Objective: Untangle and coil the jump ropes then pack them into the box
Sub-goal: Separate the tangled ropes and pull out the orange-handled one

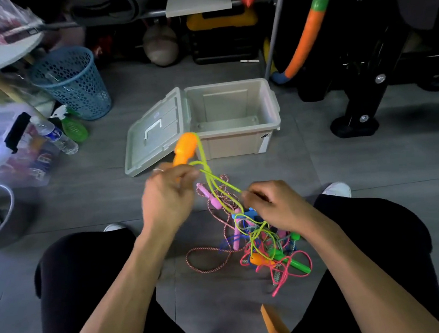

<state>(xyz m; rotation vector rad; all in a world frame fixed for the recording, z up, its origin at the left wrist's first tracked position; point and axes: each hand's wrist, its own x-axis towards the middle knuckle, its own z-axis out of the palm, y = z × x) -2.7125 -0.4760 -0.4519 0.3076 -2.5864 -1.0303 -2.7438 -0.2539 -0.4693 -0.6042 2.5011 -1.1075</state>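
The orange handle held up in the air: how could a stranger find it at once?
Start at the open beige box on the floor. Just before its lid, the left hand grips an orange handle. Unlike the orange one in the pile, it is raised, trailing yellow-green rope.

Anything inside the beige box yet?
No ropes. The beige box is open and its bare floor shows, lid flipped to its left. The near wall hides the front strip of the floor. The tangle lies on the ground.

We see an orange handle [185,148] on a lime-green rope [217,191], a red-and-white twisted rope [209,259], a pink rope [291,270], a beige box [237,144], a blue perforated basket [71,81] and a grey tiled floor [362,167].
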